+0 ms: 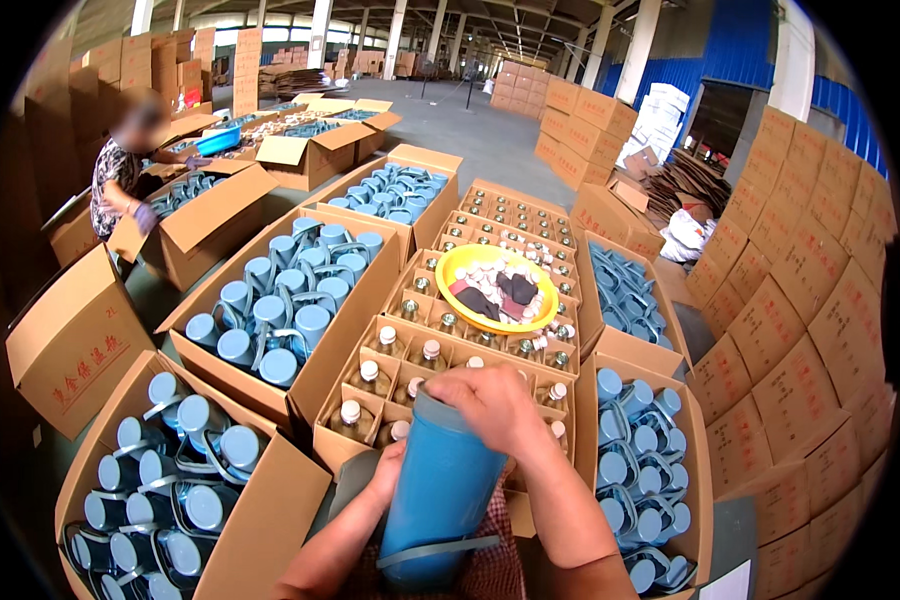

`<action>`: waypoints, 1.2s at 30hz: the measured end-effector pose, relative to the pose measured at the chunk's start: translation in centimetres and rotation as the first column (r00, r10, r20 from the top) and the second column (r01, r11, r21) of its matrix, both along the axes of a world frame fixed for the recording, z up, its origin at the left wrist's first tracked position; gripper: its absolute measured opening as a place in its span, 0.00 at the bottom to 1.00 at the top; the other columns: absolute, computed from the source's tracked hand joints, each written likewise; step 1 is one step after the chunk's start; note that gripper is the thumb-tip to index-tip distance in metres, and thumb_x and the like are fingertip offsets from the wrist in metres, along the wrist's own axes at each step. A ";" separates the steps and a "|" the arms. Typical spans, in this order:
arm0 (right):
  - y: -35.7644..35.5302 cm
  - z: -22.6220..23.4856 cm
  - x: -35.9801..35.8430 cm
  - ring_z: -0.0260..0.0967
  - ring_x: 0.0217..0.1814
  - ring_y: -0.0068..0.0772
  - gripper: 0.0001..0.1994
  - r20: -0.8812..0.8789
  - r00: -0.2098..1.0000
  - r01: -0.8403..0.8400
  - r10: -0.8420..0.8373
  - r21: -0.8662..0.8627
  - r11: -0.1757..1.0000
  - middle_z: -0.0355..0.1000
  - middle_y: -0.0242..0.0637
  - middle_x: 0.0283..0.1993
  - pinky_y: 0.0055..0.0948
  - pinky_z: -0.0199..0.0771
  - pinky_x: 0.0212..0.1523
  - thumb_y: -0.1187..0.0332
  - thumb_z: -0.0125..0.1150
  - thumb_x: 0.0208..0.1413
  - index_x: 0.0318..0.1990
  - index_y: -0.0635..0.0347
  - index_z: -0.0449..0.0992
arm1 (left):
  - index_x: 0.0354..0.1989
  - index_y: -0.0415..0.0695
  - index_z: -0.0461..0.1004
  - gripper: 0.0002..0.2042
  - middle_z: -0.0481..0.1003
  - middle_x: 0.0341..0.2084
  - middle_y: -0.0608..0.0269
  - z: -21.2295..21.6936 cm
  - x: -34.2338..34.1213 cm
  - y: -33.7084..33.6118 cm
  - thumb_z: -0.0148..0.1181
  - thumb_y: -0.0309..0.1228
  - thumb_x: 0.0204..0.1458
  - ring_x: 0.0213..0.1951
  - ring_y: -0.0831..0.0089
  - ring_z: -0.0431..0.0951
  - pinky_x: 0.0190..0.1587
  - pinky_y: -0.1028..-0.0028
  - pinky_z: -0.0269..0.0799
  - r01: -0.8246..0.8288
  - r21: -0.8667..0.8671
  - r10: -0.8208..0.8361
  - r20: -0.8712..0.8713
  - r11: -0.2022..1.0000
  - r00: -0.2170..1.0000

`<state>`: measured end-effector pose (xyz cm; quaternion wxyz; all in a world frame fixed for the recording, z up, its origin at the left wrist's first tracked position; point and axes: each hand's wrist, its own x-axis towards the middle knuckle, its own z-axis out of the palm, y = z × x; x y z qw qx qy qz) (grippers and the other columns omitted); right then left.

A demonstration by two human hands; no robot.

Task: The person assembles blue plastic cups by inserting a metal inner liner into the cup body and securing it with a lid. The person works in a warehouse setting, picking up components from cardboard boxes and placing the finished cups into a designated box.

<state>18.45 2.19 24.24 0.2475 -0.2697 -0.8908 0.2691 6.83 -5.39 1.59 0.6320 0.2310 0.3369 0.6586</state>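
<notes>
A blue thermos casing (435, 490) with a grey carrying handle (440, 549) leans in front of my body, its grey-rimmed end pointing away from me. My left hand (386, 474) is closed against its left side. At the far end my right hand (490, 402) curls its fingers over the rim, covering much of the opening. Whether something small sits under those fingers is hidden. Just beyond, a divided carton (342, 452) holds glass liners with white caps (369, 371) standing upright in their compartments.
A yellow basin (444, 287) with white caps and dark cloths rests on the liner cartons. Cartons of blue thermos casings (270, 310) stand to the left and right. Stacked brown boxes (770, 410) wall the right side. A co-worker (120, 180) handles a carton at far left.
</notes>
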 end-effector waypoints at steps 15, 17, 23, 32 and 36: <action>3.7 -1.6 -2.8 0.67 0.57 0.48 0.39 -0.354 0.768 -0.408 0.534 0.373 0.833 0.66 0.51 0.57 0.42 0.64 0.57 0.32 0.35 0.54 0.50 0.59 0.75 | 0.69 0.47 0.46 0.40 0.47 0.67 0.48 9.3 -7.1 6.9 0.31 0.64 0.56 0.68 0.55 0.47 0.68 0.56 0.35 0.055 0.503 -0.027 -0.064 0.863 0.998; 5.1 -2.6 -0.9 0.59 0.64 0.49 0.40 -0.248 0.868 -0.335 0.431 0.349 0.875 0.61 0.50 0.63 0.48 0.52 0.64 0.30 0.33 0.53 0.56 0.54 0.70 | 0.69 0.48 0.43 0.44 0.45 0.68 0.47 12.3 -5.8 5.8 0.31 0.69 0.52 0.69 0.55 0.43 0.68 0.53 0.31 0.036 0.553 0.010 -0.080 0.832 0.997; 8.9 -8.4 2.3 0.47 0.72 0.47 0.48 -0.344 0.937 -0.009 -0.060 -0.195 0.981 0.52 0.51 0.68 0.42 0.41 0.69 0.27 0.32 0.51 0.65 0.64 0.57 | 0.70 0.55 0.41 0.48 0.41 0.68 0.46 15.4 -11.0 2.5 0.40 0.72 0.45 0.70 0.57 0.38 0.68 0.52 0.32 -0.138 0.847 0.297 -0.023 0.513 0.955; 8.0 -4.8 -0.8 0.71 0.45 0.24 0.14 -0.700 0.700 -0.257 -0.137 -0.427 0.867 0.75 0.38 0.42 0.23 0.67 0.47 0.66 0.47 0.63 0.49 0.66 0.73 | 0.39 0.35 0.74 0.23 0.77 0.33 0.58 16.7 -8.5 4.7 0.68 0.41 0.38 0.37 0.72 0.76 0.43 0.74 0.71 -0.083 0.449 0.424 -0.744 0.890 0.517; 11.3 -12.3 3.8 0.73 0.35 0.28 0.09 -0.438 0.851 0.087 -0.291 -0.427 0.900 0.75 0.38 0.35 0.25 0.72 0.39 0.68 0.54 0.58 0.40 0.62 0.77 | 0.44 0.37 0.72 0.18 0.76 0.36 0.60 13.9 -11.6 7.2 0.61 0.37 0.49 0.39 0.70 0.76 0.44 0.70 0.73 -0.484 0.348 0.583 -0.287 0.803 0.760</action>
